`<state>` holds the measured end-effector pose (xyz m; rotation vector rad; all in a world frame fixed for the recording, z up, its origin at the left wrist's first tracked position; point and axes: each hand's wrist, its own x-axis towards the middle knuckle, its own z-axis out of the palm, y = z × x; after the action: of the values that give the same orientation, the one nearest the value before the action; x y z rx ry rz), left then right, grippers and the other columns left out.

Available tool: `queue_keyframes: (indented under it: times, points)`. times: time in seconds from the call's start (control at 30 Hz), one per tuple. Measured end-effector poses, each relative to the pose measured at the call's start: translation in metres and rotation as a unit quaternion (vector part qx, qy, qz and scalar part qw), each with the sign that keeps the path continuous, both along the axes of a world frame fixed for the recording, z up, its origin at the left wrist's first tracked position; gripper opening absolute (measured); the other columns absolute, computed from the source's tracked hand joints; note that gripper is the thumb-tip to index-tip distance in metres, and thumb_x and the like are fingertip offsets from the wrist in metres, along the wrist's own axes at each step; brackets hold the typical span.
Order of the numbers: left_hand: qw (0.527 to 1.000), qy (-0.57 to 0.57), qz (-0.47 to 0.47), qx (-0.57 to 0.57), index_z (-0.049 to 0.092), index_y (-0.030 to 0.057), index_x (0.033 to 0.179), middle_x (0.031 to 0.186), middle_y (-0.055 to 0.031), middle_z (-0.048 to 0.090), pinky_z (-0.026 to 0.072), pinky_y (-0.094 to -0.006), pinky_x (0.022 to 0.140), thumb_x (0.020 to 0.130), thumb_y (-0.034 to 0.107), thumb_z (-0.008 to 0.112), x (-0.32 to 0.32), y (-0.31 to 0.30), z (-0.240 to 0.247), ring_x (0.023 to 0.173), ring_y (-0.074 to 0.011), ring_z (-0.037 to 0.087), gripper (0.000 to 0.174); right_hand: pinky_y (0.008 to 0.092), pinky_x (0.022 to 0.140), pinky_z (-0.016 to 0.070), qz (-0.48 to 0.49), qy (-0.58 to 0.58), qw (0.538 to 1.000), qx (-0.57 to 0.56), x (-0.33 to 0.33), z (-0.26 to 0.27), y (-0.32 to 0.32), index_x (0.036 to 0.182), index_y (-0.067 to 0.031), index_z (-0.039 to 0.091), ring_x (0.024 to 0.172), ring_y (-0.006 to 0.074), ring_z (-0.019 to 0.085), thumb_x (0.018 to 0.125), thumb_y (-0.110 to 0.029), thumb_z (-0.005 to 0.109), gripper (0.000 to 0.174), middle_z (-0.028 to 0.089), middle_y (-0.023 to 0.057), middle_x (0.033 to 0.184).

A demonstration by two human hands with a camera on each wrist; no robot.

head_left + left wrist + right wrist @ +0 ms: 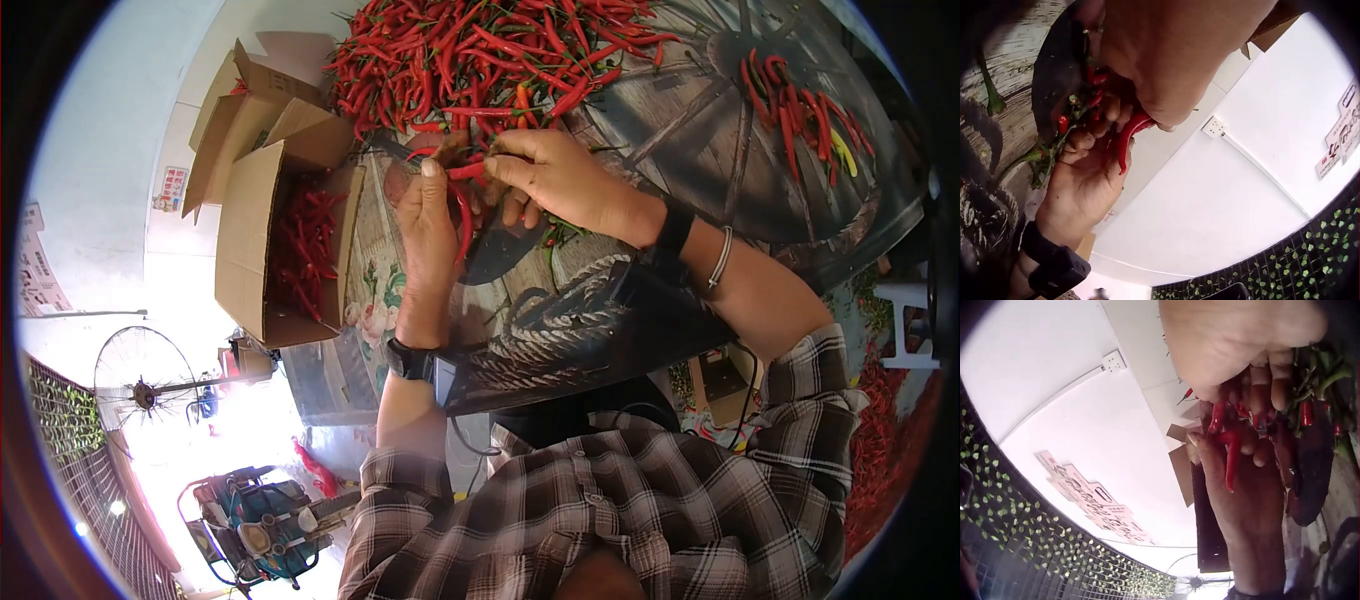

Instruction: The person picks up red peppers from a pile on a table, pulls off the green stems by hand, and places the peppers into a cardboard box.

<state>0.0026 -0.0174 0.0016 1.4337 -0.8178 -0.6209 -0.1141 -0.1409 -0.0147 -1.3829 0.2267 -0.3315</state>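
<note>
Both hands meet over the table's near side, just in front of a large heap of red chillies [450,65]. My left hand [430,230] grips red chillies with its thumb raised along them; one curved chilli [464,222] hangs down by the palm, also seen as a bent red chilli [1232,459] in the right wrist view. From the other side my right hand [570,180] pinches at a chilli [468,172] with thumb and fingers. Its fingertips are partly hidden. Green stems [1038,164] and short red pieces lie beneath the hands.
A cardboard box [245,245] with red chillies inside stands open at the left. Toward the right, a smaller pile of chillies [800,115] with a yellow one lies on the patterned tabletop [680,125]. A fan [145,395] stands beyond the table.
</note>
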Motion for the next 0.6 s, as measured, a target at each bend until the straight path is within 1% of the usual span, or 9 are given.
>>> queue_keyframes:
  times: [0.1,0.17,0.2,0.27,0.3,0.37,0.43,0.57,0.6]
  points:
    - [0.999,0.007,-0.029,0.019,0.054,-0.0002,0.12,0.089,-0.0051,0.06,0.0436,-0.0203,0.058,0.101,0.036,0.033,0.005,0.003,-0.003,0.065,-0.0066,0.051,0.046,0.0236,0.052,0.0506,0.038,0.011,0.999,-0.002,-0.001,0.002,0.001,0.096,0.0025,0.058,0.069,0.0147,0.064,0.095,-0.024,0.049,0.028,0.064,0.0089,0.087]
    - [1.0,0.003,-0.006,-0.018,0.054,-0.0004,0.12,0.101,-0.0085,0.06,0.0462,-0.0229,0.071,0.101,0.036,0.033,0.002,0.001,-0.003,0.08,-0.0091,0.055,0.046,0.0238,0.054,0.0512,0.064,0.013,0.998,-0.009,-0.001,0.003,0.0,0.099,0.0029,0.058,0.07,0.0154,0.065,0.095,-0.025,0.049,0.029,0.064,0.0094,0.088]
    - [1.0,0.003,-0.006,-0.018,0.054,-0.0004,0.12,0.101,-0.0085,0.06,0.0462,-0.0229,0.071,0.101,0.036,0.033,0.002,0.0,-0.004,0.08,-0.0091,0.055,0.046,0.024,0.054,0.0513,0.08,0.011,0.996,-0.027,-0.002,0.003,0.0,0.1,0.003,0.058,0.07,0.0155,0.065,0.095,-0.025,0.05,0.03,0.064,0.0093,0.087]
    - [0.995,-0.095,-0.012,-0.029,0.053,-0.001,0.12,0.111,-0.0105,0.058,0.044,-0.0272,0.085,0.101,0.036,0.032,0.002,-0.001,-0.009,0.095,-0.0127,0.055,0.047,0.0242,0.055,0.0514,0.096,0.009,0.994,-0.045,-0.003,0.006,0.001,0.101,0.0031,0.058,0.07,0.0156,0.065,0.095,-0.026,0.051,0.031,0.063,0.0092,0.087]
    - [0.995,-0.094,-0.013,-0.029,0.053,-0.001,0.12,0.111,-0.0105,0.058,0.044,-0.0272,0.085,0.101,0.036,0.032,0.0,-0.002,-0.01,0.095,-0.0127,0.055,0.047,0.0243,0.055,0.051,0.102,0.007,0.994,-0.049,-0.003,0.008,0.002,0.101,0.0031,0.059,0.069,0.0152,0.064,0.093,-0.025,0.053,0.03,0.063,0.0086,0.086]
    - [0.994,-0.104,-0.033,-0.025,0.052,-0.0015,0.121,0.115,-0.0107,0.057,0.0405,-0.0289,0.091,0.101,0.036,0.032,-0.005,-0.002,-0.01,0.101,-0.0149,0.053,0.047,0.0243,0.055,0.0506,0.107,0.006,0.993,-0.052,-0.003,0.008,0.003,0.1,0.003,0.059,0.068,0.0148,0.064,0.092,-0.025,0.056,0.029,0.063,0.0081,0.085]
    - [0.995,-0.092,-0.043,-0.024,0.052,-0.0012,0.122,0.116,-0.0104,0.057,0.0405,-0.0284,0.091,0.101,0.036,0.032,-0.006,-0.002,-0.009,0.101,-0.0146,0.053,0.047,0.0241,0.054,0.0497,0.114,0.015,0.992,-0.055,-0.001,0.005,0.002,0.1,0.0028,0.059,0.069,0.0139,0.063,0.088,-0.022,0.061,0.027,0.063,0.007,0.083]
    - [0.995,-0.073,-0.054,-0.036,0.052,-0.0007,0.122,0.115,-0.0088,0.056,0.0404,-0.0263,0.088,0.101,0.037,0.033,-0.004,-0.002,-0.011,0.099,-0.0126,0.052,0.048,0.0242,0.054,0.0497,0.121,0.033,0.991,-0.043,-0.002,0.005,0.001,0.1,0.0026,0.058,0.068,0.0139,0.063,0.087,-0.017,0.061,0.024,0.063,0.0066,0.082]
    - [0.995,-0.073,-0.054,-0.036,0.052,-0.0007,0.122,0.115,-0.0088,0.056,0.0404,-0.0263,0.088,0.101,0.037,0.033,-0.006,-0.001,-0.009,0.099,-0.0126,0.052,0.048,0.0242,0.054,0.0499,0.107,0.023,0.994,-0.016,-0.002,0.005,0.002,0.102,0.003,0.057,0.067,0.014,0.063,0.087,-0.015,0.059,0.023,0.063,0.007,0.082]
